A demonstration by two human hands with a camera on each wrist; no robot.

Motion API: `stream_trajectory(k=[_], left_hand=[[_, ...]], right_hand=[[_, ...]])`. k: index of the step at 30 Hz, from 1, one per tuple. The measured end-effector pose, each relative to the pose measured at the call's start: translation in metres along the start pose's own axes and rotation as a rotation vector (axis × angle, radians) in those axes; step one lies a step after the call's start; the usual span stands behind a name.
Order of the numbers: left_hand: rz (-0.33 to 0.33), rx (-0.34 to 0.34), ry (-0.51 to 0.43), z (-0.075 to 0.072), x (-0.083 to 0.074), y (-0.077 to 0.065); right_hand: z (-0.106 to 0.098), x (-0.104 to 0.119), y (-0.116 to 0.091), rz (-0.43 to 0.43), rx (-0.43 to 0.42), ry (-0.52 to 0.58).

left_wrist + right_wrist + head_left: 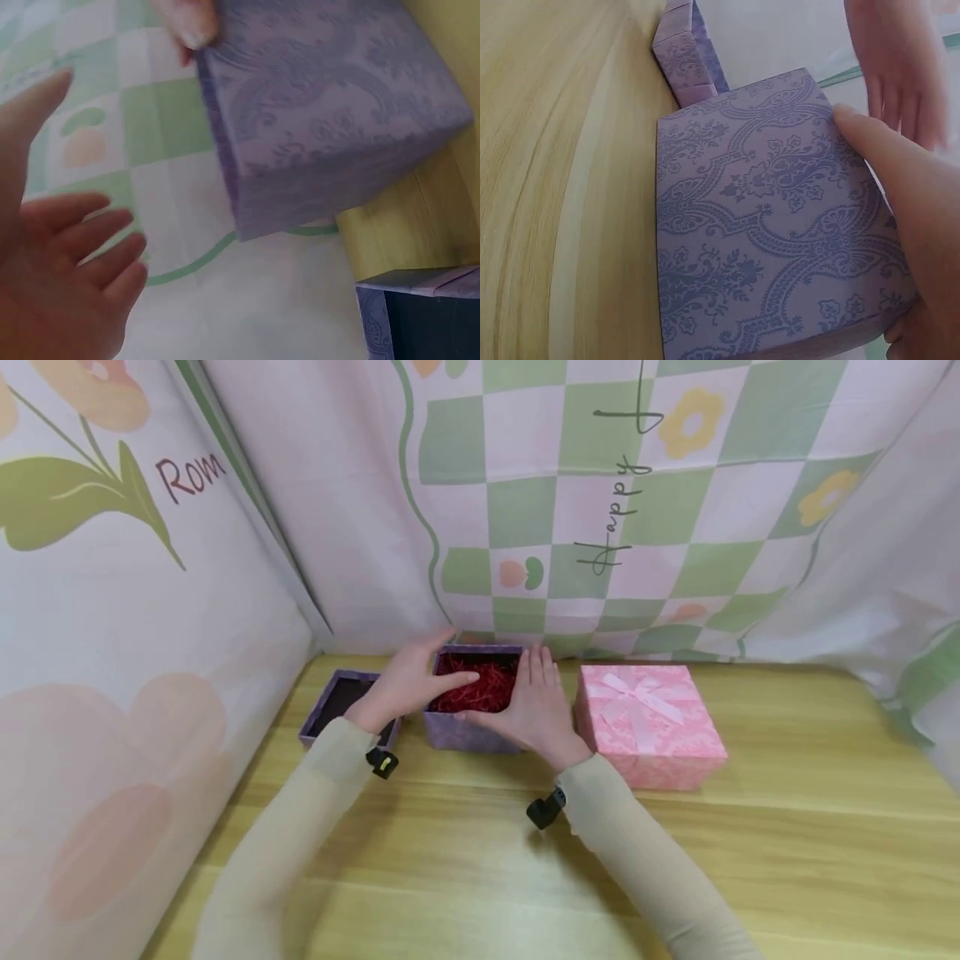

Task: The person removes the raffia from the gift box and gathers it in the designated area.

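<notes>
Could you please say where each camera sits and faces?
Head: on the head, facing forward and down at the purple box; left hand, right hand and beige sleeves show.
Left wrist: on that wrist, facing the box; left hand and right thumb show.
Right wrist: on that wrist, facing the box's front; both hands show.
Both wrist views share the box and purple lid.

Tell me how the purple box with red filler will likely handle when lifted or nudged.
The purple box seems stiff: its walls stand straight with crisp edges. It's probably light for its size, since only loose red shredded filler shows inside. Flat-sided, it should slide along the table rather than roll, though tilting might spill filler.
</notes>
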State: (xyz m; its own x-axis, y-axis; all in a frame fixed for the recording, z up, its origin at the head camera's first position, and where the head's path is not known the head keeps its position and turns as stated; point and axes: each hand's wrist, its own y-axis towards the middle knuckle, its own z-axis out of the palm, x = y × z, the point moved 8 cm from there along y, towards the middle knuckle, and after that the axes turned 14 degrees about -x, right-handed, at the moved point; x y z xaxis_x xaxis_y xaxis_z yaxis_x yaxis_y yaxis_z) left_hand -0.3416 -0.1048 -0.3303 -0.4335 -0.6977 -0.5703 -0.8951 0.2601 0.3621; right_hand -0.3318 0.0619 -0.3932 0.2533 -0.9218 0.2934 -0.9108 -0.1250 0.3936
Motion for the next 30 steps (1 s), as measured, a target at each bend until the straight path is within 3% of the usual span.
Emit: stream_trajectory(k=[5, 12, 21, 26, 30], left_hand=[[0.075, 0.149, 0.053, 0.035, -0.002, 0.012], [0.048, 0.271, 0.124, 0.075, 0.003, 0.023], [-0.032, 0.391, 0.165, 0.102, 0.015, 0.025], [-0.012, 0.394, 0.234, 0.116, 0.028, 0.031], [0.003, 0.409, 0.316, 0.117, 0.028, 0.029]], right_hand=[[0.001, 0.000, 0.000, -0.012, 0.000, 0.002], [0.000, -0.001, -0.001, -0.011, -0.019, 0.030], [-0.001, 0.000, -0.003, -0.005, -0.023, 0.033], [-0.002, -0.001, -0.002, -0.006, -0.037, 0.035], [0.000, -0.001, -0.001, -0.008, -0.039, 0.029]])
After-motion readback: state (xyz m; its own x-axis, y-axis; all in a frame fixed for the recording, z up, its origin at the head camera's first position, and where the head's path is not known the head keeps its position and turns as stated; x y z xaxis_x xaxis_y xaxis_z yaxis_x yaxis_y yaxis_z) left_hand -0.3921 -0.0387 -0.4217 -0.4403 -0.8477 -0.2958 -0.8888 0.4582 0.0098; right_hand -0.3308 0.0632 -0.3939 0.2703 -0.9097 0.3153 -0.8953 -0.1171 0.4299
